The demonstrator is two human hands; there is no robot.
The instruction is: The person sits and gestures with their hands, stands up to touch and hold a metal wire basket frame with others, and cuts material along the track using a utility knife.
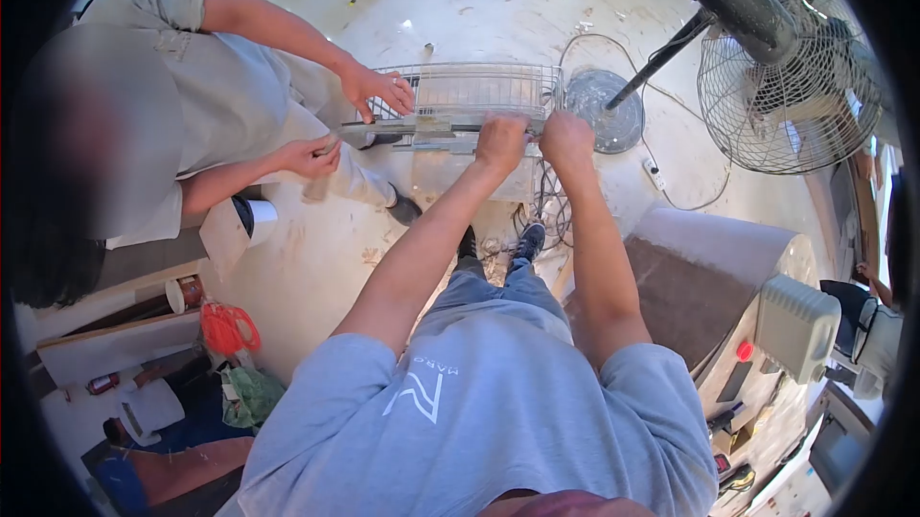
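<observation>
My left hand (501,141) is closed around the right part of a long narrow metal rail (450,124), which lies across a wire rack (479,79). Close beside it, my right hand (567,141) has its fingers curled in at the rail's right end; what they hold is hidden. At the rail's left part, a co-worker's hand (383,91) reaches over the rack with fingers spread. The co-worker's other hand (311,158) grips a pale, flat piece that I cannot name.
A large floor fan (786,67) on a round base (609,110) stands at the right, with a cable on the floor. Nearer right is a brown-topped, rounded box (685,287). A white bucket (261,218) and a red coil (228,327) are at the left.
</observation>
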